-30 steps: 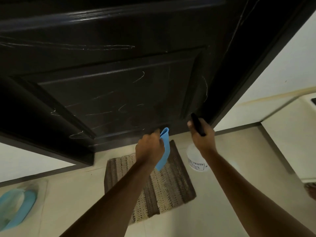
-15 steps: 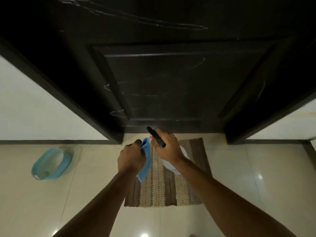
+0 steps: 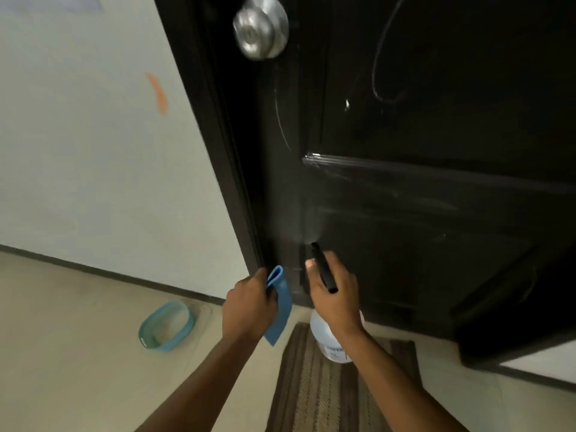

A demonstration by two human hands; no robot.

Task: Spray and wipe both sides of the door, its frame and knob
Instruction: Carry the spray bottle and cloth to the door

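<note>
Now your view has swung up and left compared with half a second ago: the knob point(image 3: 261, 26), absent from the earlier frame, appears at the top centre, and the basin point(image 3: 166, 326) has moved from the left edge toward lower centre-left. Your hands, which overlapped before, now sit apart. Count one door point(image 3: 436, 182), one knob, one cloth point(image 3: 279, 307), one spray bottle point(image 3: 332, 338), one mat point(image 3: 327, 394) and one basin. Your left hand point(image 3: 249, 304) grips the folded blue cloth, which hangs below the fist at lower centre. Your right hand point(image 3: 335, 297) is curled round the black trigger head of the spray bottle, its nozzle aimed at the door's lower left panel, where a faint mist shows just above the nozzle. The door is dark, glossy and panelled, with pale curved scratch marks and smeared streaks; it fills the right and centre of the frame. The knob is round, brushed metal. The bottle body is translucent white plastic with a label. The mat is woven, striped brown and tan. The basin is oval, teal plastic, on pale floor tiles.
</note>
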